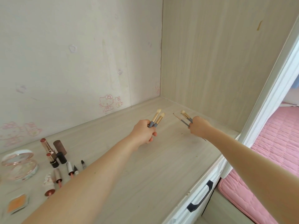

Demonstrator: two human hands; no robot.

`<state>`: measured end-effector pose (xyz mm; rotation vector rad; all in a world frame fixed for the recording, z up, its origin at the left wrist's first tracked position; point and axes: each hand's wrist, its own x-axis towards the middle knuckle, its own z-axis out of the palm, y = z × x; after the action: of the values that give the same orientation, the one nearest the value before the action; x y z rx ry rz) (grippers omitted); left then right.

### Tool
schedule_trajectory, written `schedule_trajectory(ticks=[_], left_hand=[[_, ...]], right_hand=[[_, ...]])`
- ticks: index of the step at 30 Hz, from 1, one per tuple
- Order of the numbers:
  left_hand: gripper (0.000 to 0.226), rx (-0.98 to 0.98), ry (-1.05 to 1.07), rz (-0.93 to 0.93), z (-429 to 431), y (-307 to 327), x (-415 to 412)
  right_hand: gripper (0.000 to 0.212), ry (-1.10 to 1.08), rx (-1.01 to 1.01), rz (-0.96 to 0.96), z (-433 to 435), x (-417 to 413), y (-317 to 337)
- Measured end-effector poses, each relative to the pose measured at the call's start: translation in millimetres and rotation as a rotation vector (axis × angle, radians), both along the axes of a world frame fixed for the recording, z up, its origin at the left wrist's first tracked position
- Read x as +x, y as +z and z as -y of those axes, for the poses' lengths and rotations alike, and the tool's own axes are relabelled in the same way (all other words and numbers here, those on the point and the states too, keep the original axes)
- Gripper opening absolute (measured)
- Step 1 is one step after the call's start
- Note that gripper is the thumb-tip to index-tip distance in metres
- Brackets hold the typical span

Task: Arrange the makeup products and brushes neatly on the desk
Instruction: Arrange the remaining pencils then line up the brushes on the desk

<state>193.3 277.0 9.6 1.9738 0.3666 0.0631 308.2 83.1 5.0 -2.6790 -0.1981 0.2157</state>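
As left hand (144,132) grips gold-ferruled brushes (155,120), woodgrain desk (161,168)

I see both hands out over the far right of the desk (161,159), near its back corner; the left hand (144,132) holds two brushes (156,118) just left of the right hand (199,127), which holds more brushes (184,118); the lipsticks (50,152) cluster at the near left, the compact (17,164) left of them, a small palette (17,205) before it; a bed (267,159) lies right of the desk.
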Motion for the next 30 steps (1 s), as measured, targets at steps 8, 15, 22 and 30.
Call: schedule_trajectory(ticks=[8,15,22,30], left_hand=[[0.014,0.014,0.033,0.017,-9.3,15.6,-51.5],[0.015,-0.057,0.067,0.045,-23.8,30.5,-107.8],[0.012,-0.231,0.164,0.109,-58.2,41.1,-164.4],[0.012,-0.222,0.252,0.145,-104.4,46.9,-239.4]], right_hand=[[0.030,-0.024,0.277,-0.114,-12.4,-59.8,24.4],[0.029,0.016,0.616,-0.237,-47.5,-123.3,30.6],[0.031,0.121,0.726,-0.286,-93.3,-175.2,40.3],[0.025,0.387,0.697,-0.293,-134.1,-234.9,45.1]])
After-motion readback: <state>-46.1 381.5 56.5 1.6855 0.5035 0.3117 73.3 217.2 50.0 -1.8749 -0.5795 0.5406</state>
